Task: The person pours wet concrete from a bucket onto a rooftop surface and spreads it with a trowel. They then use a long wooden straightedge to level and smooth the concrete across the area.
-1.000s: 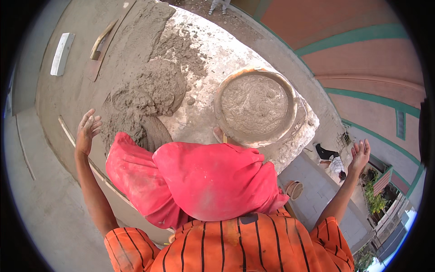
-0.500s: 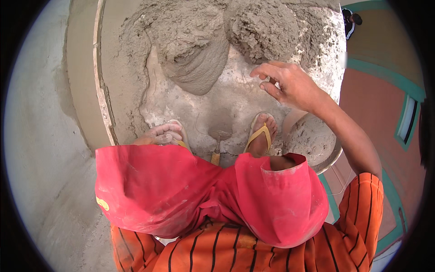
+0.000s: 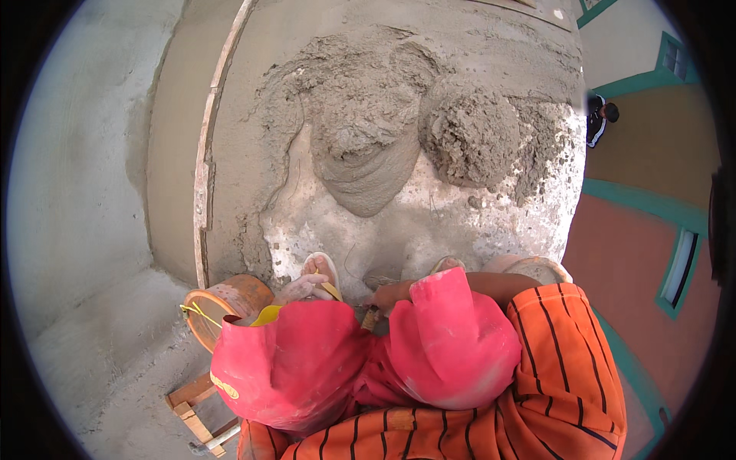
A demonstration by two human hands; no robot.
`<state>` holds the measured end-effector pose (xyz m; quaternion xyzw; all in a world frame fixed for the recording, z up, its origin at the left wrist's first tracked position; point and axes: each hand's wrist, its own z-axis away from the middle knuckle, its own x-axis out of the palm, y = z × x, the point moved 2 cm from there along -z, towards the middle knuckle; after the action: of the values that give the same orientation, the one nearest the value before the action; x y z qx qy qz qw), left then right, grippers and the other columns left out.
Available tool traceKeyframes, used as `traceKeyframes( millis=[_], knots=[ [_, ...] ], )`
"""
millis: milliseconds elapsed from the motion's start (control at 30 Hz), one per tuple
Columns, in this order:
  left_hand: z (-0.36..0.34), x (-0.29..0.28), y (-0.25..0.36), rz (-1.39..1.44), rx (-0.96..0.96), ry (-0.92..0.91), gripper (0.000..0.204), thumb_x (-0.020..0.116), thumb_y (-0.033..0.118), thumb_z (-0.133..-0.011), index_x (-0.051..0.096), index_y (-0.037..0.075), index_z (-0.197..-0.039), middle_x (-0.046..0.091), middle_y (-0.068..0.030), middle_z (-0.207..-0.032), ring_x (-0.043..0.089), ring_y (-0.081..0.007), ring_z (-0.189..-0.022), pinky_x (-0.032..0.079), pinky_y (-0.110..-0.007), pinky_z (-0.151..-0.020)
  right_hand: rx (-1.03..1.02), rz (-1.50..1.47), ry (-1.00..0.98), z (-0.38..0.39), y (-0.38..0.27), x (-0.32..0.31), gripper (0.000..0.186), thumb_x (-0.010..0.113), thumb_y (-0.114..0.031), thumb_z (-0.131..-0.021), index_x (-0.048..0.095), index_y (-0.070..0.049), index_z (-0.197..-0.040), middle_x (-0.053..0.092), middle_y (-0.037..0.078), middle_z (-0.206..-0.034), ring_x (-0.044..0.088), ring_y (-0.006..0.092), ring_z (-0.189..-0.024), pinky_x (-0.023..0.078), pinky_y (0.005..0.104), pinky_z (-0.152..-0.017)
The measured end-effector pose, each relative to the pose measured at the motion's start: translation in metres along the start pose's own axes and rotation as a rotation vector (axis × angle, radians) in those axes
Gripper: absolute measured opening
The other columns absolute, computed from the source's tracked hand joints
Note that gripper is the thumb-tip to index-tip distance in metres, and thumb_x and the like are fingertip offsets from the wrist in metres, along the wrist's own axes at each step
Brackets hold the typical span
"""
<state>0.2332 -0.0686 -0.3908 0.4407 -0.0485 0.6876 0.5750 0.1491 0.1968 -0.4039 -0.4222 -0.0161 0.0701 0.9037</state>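
My right forearm crosses behind my right knee. The right hand (image 3: 392,294) is down at the wooden handle of a trowel (image 3: 371,318), its fingers closed around the top of the handle and partly hidden by the knee. The trowel's blade lies low, smeared with grey mortar, between my sandalled feet. My left hand (image 3: 299,288), pale with dried mortar, hangs beside my left sandal (image 3: 326,270), holding nothing, fingers loosely stretched. Ahead lie a smooth-faced mound of wet mortar (image 3: 364,172) and a rougher heap (image 3: 471,138) to its right.
A long wooden strip (image 3: 204,172) borders smooth mortar on the left. An orange bucket (image 3: 239,297) lies tipped by my left knee, near a wooden frame (image 3: 198,410). Another bucket (image 3: 529,267) stands right. A person (image 3: 598,119) is in the distance beyond the right edge.
My right hand has come down and back from beside the rough heap to the trowel handle. The view has shifted, bringing the orange bucket in at left. My left hand stays by the left foot.
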Motion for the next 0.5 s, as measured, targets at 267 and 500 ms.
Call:
traceKeyframes(
  millis=[267, 500],
  knots=[
    [0.101, 0.022, 0.126, -0.086, 0.715, 0.707, 0.033, 0.057, 0.016, -0.098, 0.049, 0.005, -0.127, 0.065, -0.0092, -0.107, 0.063, -0.0126, -0.082, 0.054, -0.026, -0.073, 0.044, -0.053, 0.245, 0.021, 0.008, -0.006, 0.049, 0.065, -0.018, -0.088, 0.046, -0.017, -0.134, 0.065, 0.017, -0.112, 0.063, 0.0370, -0.096, 0.050, 0.0459, -0.081],
    [0.113, 0.168, 0.175, -0.653, 1.355, 0.476, 0.037, 0.067, 0.022, -0.090, 0.055, 0.001, -0.118, 0.065, -0.0090, -0.094, 0.062, -0.0186, -0.081, 0.050, -0.032, -0.077, -0.060, -0.213, 0.662, -0.006, 0.022, -0.006, 0.045, 0.063, -0.019, -0.090, 0.045, -0.014, -0.130, 0.063, 0.018, -0.112, 0.063, 0.0373, -0.094, 0.050, 0.0460, -0.078]
  ],
)
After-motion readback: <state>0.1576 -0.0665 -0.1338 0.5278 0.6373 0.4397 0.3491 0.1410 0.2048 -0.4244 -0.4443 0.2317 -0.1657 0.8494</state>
